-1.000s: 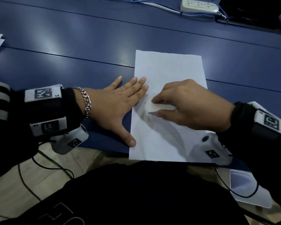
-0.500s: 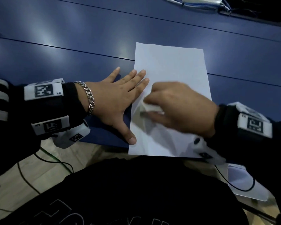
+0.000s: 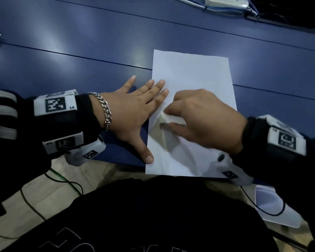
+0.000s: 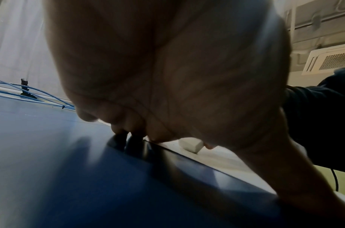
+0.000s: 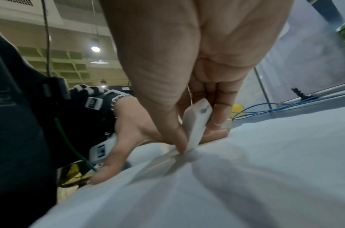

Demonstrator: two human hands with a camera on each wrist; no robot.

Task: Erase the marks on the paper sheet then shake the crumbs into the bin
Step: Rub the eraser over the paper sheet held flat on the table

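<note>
Right hand (image 3: 204, 120) pinches white block eraser (image 5: 197, 123) on smooth paper sheet (image 3: 191, 73).

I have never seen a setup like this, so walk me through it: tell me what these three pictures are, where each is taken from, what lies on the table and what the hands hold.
No machine here: a person works with bare hands and wears three cameras. The large picture comes from the head and looks down. The other two come from the wrists and look along each hand.

On the blue table lies a white paper sheet. The left hand lies flat with fingers spread, pressing the sheet's left edge to steady it. The right hand pinches a white eraser between thumb and fingers, its tip on the paper. A power strip with cables lies at the far edge. No bin can be seen.
</note>
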